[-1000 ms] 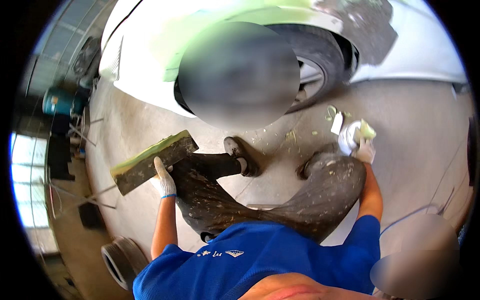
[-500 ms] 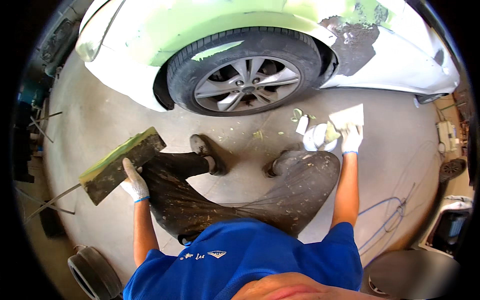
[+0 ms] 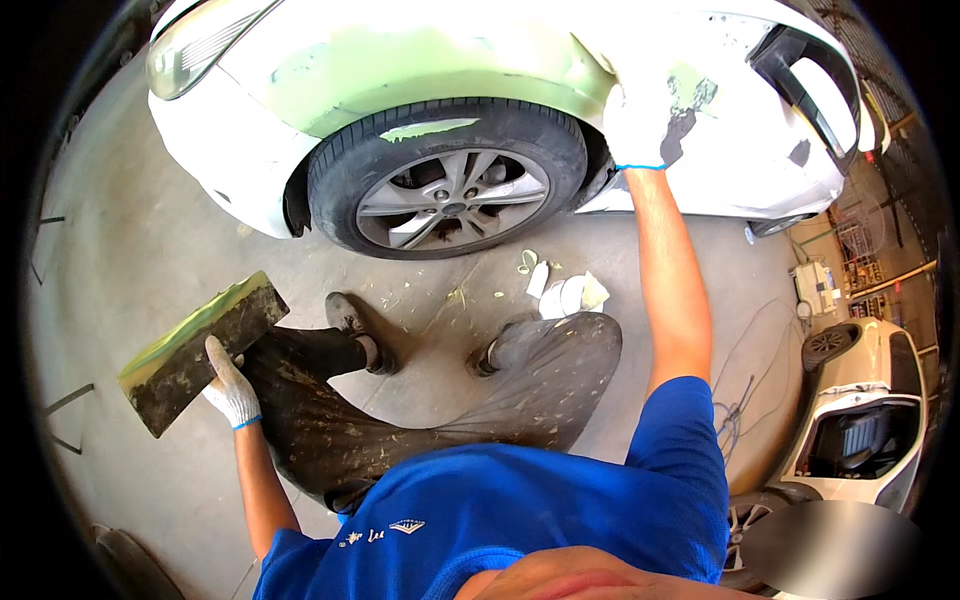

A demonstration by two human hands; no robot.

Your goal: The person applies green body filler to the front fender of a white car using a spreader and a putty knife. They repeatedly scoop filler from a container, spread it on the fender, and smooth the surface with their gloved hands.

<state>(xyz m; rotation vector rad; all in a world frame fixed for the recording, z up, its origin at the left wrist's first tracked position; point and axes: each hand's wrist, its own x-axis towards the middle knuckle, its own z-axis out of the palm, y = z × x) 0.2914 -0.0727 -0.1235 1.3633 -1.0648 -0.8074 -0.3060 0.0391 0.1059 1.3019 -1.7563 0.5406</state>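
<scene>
My left hand (image 3: 230, 385), in a white glove with blue cuff, grips a dark rectangular putty board (image 3: 200, 365) beside my left knee. Light green putty lies along the board's far edge. My gloved right hand (image 3: 632, 128) is raised to the white car's front fender (image 3: 440, 60), just behind the wheel arch. Its fingers are closed around a pale putty spreader, whose shape almost vanishes against the bright white paint. Green filler covers the fender above the wheel (image 3: 453, 195), and a grey patch (image 3: 680, 132) marks the panel behind it.
On the floor by my right foot stand white containers (image 3: 565, 297) and a small white bottle (image 3: 538, 278), amid green scraps. A blue-grey hose (image 3: 735, 410) lies at the right. Farther right is a beige car (image 3: 865, 430). A tyre (image 3: 135, 560) rests at the lower left.
My right hand has risen with the spreader from beside the floor containers to the car's fender. My left hand still holds the board. The view has shifted, showing more of the car's side.
</scene>
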